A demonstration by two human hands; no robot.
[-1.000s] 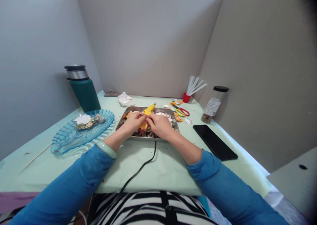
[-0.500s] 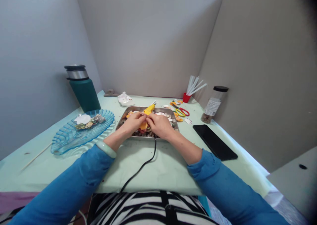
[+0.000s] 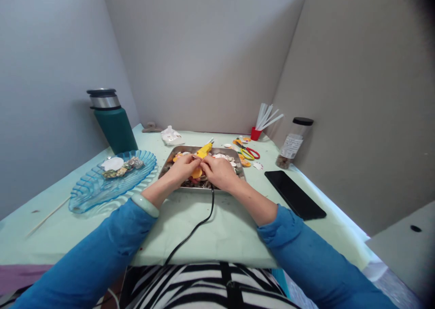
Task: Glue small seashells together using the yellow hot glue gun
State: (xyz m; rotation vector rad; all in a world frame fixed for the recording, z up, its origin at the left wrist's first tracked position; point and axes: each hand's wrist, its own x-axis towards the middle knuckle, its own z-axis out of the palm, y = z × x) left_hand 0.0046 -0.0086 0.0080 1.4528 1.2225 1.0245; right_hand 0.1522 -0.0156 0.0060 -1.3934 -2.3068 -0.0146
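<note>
Both hands meet over a metal tray (image 3: 239, 167) full of shells at the table's middle. My right hand (image 3: 220, 171) is closed round a yellow glue gun (image 3: 204, 149), whose nozzle points up and away; its black cord (image 3: 193, 229) runs back to me. My left hand (image 3: 182, 167) is closed in a pinch on an orange shell (image 3: 196, 172), held against the gun just below its body. Both arms wear blue sleeves, and a pale green bangle (image 3: 145, 205) sits on my left wrist.
A blue glass dish (image 3: 102, 189) with shells lies at left, a green flask (image 3: 114, 124) behind it. Scissors (image 3: 249, 152), a red cup of glue sticks (image 3: 256, 132), a jar (image 3: 292, 143) and a black phone (image 3: 294, 194) stand at right. A thin stick (image 3: 47, 216) lies far left. Grey walls enclose the table.
</note>
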